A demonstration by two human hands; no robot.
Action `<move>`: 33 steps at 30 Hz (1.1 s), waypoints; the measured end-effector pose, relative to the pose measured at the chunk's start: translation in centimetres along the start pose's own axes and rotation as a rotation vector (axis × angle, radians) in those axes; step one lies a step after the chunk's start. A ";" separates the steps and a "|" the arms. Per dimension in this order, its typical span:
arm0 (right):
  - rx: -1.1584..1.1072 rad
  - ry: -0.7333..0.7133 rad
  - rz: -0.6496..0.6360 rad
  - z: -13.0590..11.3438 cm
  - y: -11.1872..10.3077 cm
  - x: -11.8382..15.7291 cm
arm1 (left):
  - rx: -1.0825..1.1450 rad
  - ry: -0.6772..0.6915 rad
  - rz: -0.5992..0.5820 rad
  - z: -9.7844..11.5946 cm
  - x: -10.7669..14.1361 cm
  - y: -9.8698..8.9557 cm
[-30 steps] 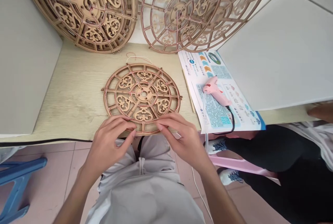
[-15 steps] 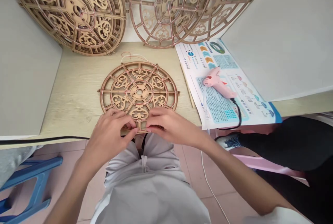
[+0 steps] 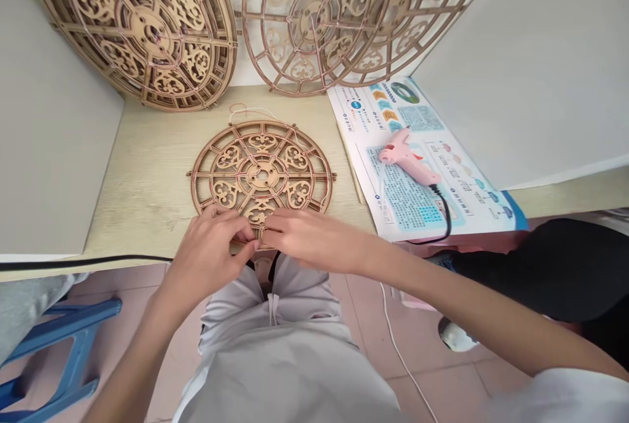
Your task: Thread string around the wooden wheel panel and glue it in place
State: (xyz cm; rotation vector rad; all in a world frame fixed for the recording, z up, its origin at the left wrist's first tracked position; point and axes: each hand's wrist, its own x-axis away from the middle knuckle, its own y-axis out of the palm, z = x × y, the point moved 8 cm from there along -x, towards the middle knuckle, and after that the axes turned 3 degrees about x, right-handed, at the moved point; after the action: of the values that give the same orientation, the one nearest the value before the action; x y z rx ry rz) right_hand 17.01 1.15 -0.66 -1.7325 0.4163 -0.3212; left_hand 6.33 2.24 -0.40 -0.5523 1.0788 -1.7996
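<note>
A round openwork wooden disc [image 3: 263, 175] with scroll cut-outs, spokes and rings lies flat on the table. Thin reddish wire runs along its rings, and a loose loop of white and red wire [image 3: 250, 110] reaches past its far edge. At the near rim my left hand [image 3: 216, 243] is closed, thumb and fingers pinching the disc's edge. Just to the right, my right hand [image 3: 304, 236] has its fingers curled together over the near part of the disc. Its fingertips hide whatever is between them.
Stacked wooden discs [image 3: 147, 33] lean at the back left, and more discs [image 3: 314, 23] at the back right. A pink glue gun [image 3: 410, 160] rests on a printed sheet [image 3: 422, 115]. Grey panels [image 3: 49, 128] flank the table [image 3: 147, 167]. Another person's dark-clothed leg [image 3: 550, 272] is at right.
My right hand has shifted slightly left, closer to my left hand, and turned flatter over the rim. My left hand stays at the edge. The other person's shoe has moved.
</note>
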 end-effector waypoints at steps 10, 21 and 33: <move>-0.139 -0.093 -0.001 0.4 -0.1 0.0 | 0.033 -0.035 0.011 -0.4 0.1 0.1; 0.034 -0.148 0.111 -0.4 0.3 1.0 | 0.051 -0.096 -0.075 -0.6 0.0 0.3; 0.136 -0.167 0.248 -0.6 0.2 1.6 | -0.026 -0.116 -0.124 -0.3 -0.3 0.6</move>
State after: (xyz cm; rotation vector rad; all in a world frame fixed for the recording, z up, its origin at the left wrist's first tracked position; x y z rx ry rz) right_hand 18.13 -0.11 -0.75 -1.5419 0.4702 -0.0253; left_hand 6.50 2.57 -1.03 -0.7450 1.0089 -1.8378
